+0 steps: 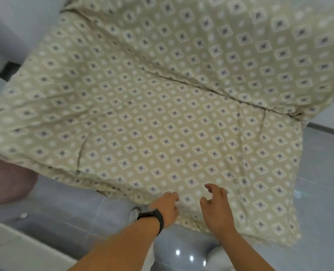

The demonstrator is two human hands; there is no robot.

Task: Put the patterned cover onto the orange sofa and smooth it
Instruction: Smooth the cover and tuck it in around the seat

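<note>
A: Beige cloth with a pattern of small diamonds and dots, that is the patterned cover (pixel 162 106). I count 1 cover. It lies spread over the whole seat and the back of the sofa, and no orange shows anywhere. One deep fold runs where the seat meets the back.

B: And how many hands?

A: I count 2. The left hand (pixel 166 208) has 1 black watch (pixel 154 218) on the wrist. Its fingers are bent down onto the front edge of the cover, but whether they pinch the cloth or only press it, I cannot tell.

B: The right hand?

A: The right hand (pixel 217 210) is just beside the left one, over the same front edge. Its fingers are spread and loosely curved, and its grip holds nothing. Below is the grey tiled floor (pixel 70 218).
</note>
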